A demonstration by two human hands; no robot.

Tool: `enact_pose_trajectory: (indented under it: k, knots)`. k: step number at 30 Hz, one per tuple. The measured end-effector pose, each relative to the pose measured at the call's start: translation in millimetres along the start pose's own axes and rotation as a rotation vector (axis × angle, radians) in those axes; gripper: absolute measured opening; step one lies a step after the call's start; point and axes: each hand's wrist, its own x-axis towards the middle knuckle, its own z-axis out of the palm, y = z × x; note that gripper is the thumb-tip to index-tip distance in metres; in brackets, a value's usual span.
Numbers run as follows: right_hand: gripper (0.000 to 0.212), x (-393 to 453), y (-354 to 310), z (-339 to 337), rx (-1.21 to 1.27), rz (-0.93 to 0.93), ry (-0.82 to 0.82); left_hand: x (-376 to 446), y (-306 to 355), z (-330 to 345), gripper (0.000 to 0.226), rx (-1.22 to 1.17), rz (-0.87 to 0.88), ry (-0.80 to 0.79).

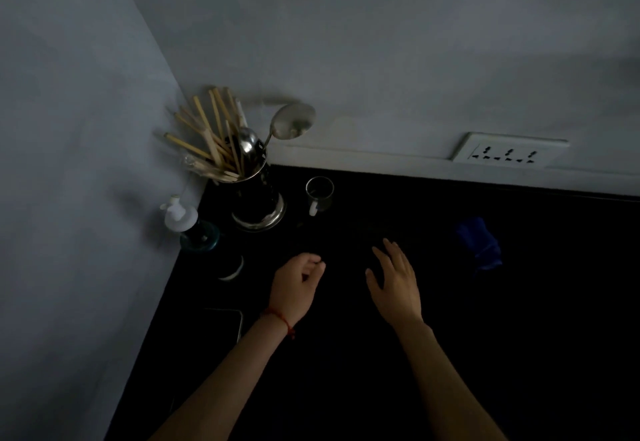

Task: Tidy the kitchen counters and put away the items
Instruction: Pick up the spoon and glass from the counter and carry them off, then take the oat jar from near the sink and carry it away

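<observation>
1. A metal utensil holder (258,198) stands upright in the far left corner of the black counter (450,302). It is crowded with wooden chopsticks (207,135) fanning out to the left, plus a small spoon (247,140) and a large steel ladle (294,121) leaning right.
2. Just right of the holder stands a clear glass mug (319,194) with a white handle; what is in it cannot be told in the dim light.
3. Left of the holder, against the wall, sits a dark bottle with a white pump top (180,215).
4. A crumpled blue cloth (479,243) lies on the counter, well to the right.
5. The left hand (296,286), a red thread bracelet (280,319) at its wrist, hovers with fingers loosely curled and holds nothing visible.
6. The right hand (394,284) is spread, fingers straight, holding nothing, over the dark counter.
7. A white wall socket (509,153) sits on the far wall.
</observation>
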Motion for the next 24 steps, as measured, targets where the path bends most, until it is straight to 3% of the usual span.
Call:
enact_pose_trajectory:
  k: [7, 12, 18, 24]
  knots:
    - [0.046, -105, 41, -28, -0.006, 0.317, 0.044, -41, -10, 13, 0.021, 0.117, 0.072, -0.359]
    - [0.047, -218, 76, -35, 0.134, 0.503, 0.273, -65, 5, 46, 0.014, 0.125, 0.108, -0.673]
    - [0.038, -353, 109, -26, 0.183, 0.828, 0.539, -138, 37, 117, 0.014, 0.192, 0.299, -0.827]
    - [0.038, -491, 146, 0, 0.344, 1.165, 0.680, -261, 51, 212, 0.023, 0.365, 0.549, -0.968]
